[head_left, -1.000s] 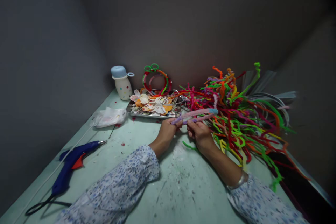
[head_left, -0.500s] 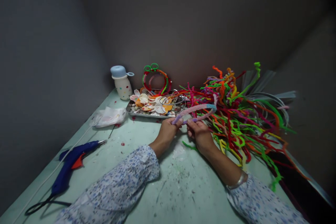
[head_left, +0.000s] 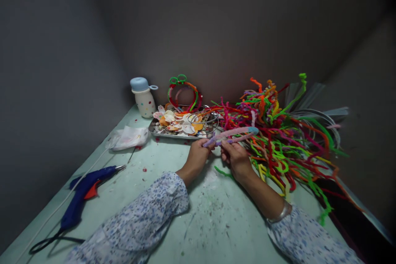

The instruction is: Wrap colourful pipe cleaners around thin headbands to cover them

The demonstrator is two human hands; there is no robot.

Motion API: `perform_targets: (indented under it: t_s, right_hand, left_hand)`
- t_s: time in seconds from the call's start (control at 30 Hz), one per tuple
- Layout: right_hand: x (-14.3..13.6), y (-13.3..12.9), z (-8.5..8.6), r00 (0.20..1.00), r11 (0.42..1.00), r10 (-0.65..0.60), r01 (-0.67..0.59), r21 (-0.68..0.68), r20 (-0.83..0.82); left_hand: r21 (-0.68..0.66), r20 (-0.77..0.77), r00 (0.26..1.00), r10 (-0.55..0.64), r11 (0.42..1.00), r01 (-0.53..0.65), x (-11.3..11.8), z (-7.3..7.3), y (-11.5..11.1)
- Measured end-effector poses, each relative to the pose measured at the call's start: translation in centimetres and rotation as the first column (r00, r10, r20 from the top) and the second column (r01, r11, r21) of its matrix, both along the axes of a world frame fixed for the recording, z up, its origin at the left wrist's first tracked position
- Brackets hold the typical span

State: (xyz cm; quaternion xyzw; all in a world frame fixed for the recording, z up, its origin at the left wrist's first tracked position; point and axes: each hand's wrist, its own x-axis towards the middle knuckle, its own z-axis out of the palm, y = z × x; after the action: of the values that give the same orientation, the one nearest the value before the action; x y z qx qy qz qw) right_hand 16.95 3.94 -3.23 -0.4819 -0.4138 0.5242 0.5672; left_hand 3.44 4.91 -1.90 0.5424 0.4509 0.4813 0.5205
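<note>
While our left hand [head_left: 197, 157] and right hand [head_left: 240, 161] pinch purple end of pipe-cleaner loop [head_left: 232, 132], lower right of frame centre, long axis runs rightward, slightly up; right hand nearer blue tip.

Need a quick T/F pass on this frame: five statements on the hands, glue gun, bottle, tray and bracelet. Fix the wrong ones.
1. The left hand and right hand both hold the looped fuzzy strip. True.
2. The glue gun lies to the right of both hands. False: it lies on the table to their left.
3. The bottle stands upright with a light blue lid on. True.
4. The metal tray holds nothing but scissors. False: it holds petal-shaped pieces, among other items.
5. The silvery bracelet is on the left wrist. False: it is on the right one.
</note>
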Motion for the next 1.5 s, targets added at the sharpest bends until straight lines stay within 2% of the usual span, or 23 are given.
perform_targets:
  t_s: [0.17,0.3,0.47,0.87,1.13,1.5]
  right_hand:
    - [-0.2,0.1,0.3,0.996,0.995,-0.088,0.089,-0.045,0.022]
    - [-0.3,0.0,0.5,0.995,0.995,-0.093,0.094,-0.036,0.032]
    - [-0.2,0.0,0.3,0.997,0.997,-0.069,0.07,-0.032,0.024]
    - [0.0,0.1,0.1,0.999,0.999,-0.035,0.035,-0.011,-0.011]
    - [0.0,0.2,-0.1,0.999,0.999,-0.032,0.032,-0.008,-0.002]
    - [0.0,0.1,0.0,0.999,0.999,-0.04,0.04,0.017,0.016]
  left_hand:
    - [0.147,-0.042,0.996,0.076,0.987,-0.07,0.1,0.5,-0.5]
    - [0.239,-0.075,0.989,0.128,0.965,-0.107,0.1,0.7,-0.8]
    - [0.334,-0.136,0.982,0.133,0.939,-0.081,-0.1,1.1,-1.0]
    - [0.412,-0.207,0.959,0.194,0.906,-0.094,-0.3,0.6,-0.8]
    - [0.337,-0.224,0.959,0.175,0.937,-0.092,-0.2,0.8,-0.8]
    - [0.336,-0.319,0.936,0.152,0.941,-0.038,-0.2,1.0,-0.7]
